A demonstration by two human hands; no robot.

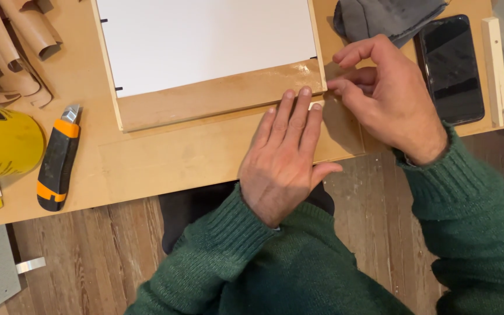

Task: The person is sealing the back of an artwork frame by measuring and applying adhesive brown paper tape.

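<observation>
I read this as a fixing or taping step at the near right corner of the pale wooden frame holding a white sheet (217,102). My left hand (284,160) lies flat on the light brown work board (164,157), fingers straight and close together, with the tips of the middle fingers pressed against the frame's near rail right at that corner. It grips nothing; it is pinning things down.

My right hand (389,96) sits just to the right of the corner, fingers curled narrow, thumb and forefinger pinched at the board surface beside the frame's edge. A small pale strip (317,105) shows between the two hands, touching the left fingertips; I cannot tell whether the right hand actually holds it or only touches it.

Judging from this, the strip is being seated or smoothed against the corner, and the step looks partway done. The next move would call for steady downward pressure from the left hand while the right works finely along the edge without shifting the frame.

To the far right lies a black phone (451,67), with a grey cloth (389,17) beyond it. An orange and black utility knife (58,157) rests well apart on the left, near a yellow container (1,140).
</observation>
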